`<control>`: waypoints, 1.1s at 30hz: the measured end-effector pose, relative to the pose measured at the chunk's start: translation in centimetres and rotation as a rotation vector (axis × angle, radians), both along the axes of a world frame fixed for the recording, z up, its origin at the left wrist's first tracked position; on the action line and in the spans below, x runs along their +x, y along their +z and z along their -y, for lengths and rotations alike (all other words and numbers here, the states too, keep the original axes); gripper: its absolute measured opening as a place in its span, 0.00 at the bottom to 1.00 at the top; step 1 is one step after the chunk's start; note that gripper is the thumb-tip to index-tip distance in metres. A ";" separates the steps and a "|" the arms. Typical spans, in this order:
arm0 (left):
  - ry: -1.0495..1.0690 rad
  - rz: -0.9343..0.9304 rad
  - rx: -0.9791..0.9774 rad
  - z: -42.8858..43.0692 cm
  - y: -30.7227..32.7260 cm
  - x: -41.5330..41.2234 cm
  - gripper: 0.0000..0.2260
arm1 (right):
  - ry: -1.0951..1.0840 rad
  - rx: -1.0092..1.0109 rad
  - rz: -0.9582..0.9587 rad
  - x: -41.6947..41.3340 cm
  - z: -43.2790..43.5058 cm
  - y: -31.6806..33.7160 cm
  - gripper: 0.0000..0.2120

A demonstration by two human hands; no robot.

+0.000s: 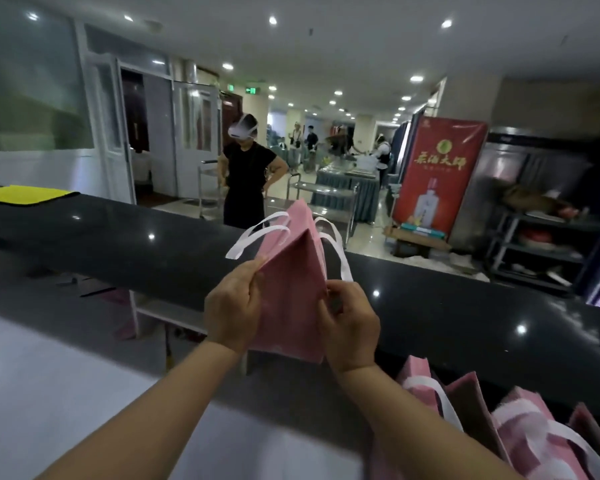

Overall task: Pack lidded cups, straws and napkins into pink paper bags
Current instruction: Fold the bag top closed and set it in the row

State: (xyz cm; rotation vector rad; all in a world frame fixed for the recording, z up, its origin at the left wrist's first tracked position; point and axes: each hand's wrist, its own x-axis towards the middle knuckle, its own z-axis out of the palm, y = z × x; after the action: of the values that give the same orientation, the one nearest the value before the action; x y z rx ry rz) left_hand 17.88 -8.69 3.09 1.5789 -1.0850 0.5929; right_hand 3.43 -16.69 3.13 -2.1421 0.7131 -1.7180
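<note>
Pink paper bag with white strap handles (291, 271): held up between both hands, in front of a dark glossy counter (118, 244).
Left hand (232, 306): fingers pinching the bag's left edge.
Right hand (350, 327): fingers pinching its right edge.
More pink paper bags (520, 420): standing beneath the right forearm.
Yellow cloth (21, 195): on the counter, far left of the left hand.

Setting: restaurant or hotel dining hall, service side. Evidence:
- A long dark polished surface (118, 237) divides the work area from an open tiled floor.
- Skirted tables (364, 199) and a steel trolley (302, 188) stand beyond it.
- A red banner (437, 174) pictures a bottle.
- A steel cabinet (506, 168) and a metal rack (534, 247) with stored goods are at the right.
- There are recessed ceiling lights (272, 20), a green exit sign (253, 90) and white double doors (194, 140).
- A row of pink bags (468, 400) with white handles stands just behind the surface.
</note>
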 end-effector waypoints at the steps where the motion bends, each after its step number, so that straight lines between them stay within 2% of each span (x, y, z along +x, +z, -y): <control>1: -0.012 -0.007 0.012 1.0 -0.2 0.9 0.14 | -0.028 -0.008 -0.029 0.8 0.8 0.0 0.07; 7: -0.035 -0.097 0.126 8.0 -0.4 6.4 0.14 | -0.197 -0.024 -0.141 5.9 6.6 0.6 0.07; 10: -0.027 -0.071 0.151 11.4 -0.3 8.8 0.14 | -0.261 -0.068 -0.214 8.0 10.0 0.6 0.05; 13: -0.014 -0.047 0.157 14.7 -0.5 11.1 0.12 | -0.312 -0.070 -0.267 9.8 13.3 0.3 0.08; 21: 0.077 -0.138 0.241 21.6 -1.6 15.6 0.06 | -0.387 -0.071 -0.265 13.6 19.9 -0.9 0.11; 24: 0.122 -0.072 0.259 23.0 -1.9 16.6 0.05 | -0.392 -0.072 -0.272 14.6 21.5 -1.0 0.11; 26: 0.149 0.040 0.296 23.6 -1.9 16.8 0.06 | -0.397 -0.082 -0.281 15.1 22.3 -1.0 0.11; 28: 0.178 0.160 0.320 24.0 -2.0 16.7 0.02 | -0.401 -0.082 -0.287 15.4 22.8 -1.0 0.11; 29: 0.188 0.195 0.328 24.1 -2.1 16.7 0.03 | -0.398 -0.076 -0.288 15.5 22.9 -1.1 0.11; 31: 0.204 0.233 0.369 24.3 -2.5 16.8 0.14 | -0.386 -0.064 -0.289 15.6 22.9 -1.2 0.11; 33: 0.217 0.238 0.396 24.2 -2.7 16.8 0.17 | -0.371 -0.039 -0.305 15.6 22.9 -1.2 0.11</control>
State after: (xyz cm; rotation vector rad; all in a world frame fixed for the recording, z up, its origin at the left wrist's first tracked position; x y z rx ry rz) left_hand 34.68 -32.93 0.40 2.0266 -1.2733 0.7595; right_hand 18.99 -39.57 1.96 -2.4494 1.2359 -1.5889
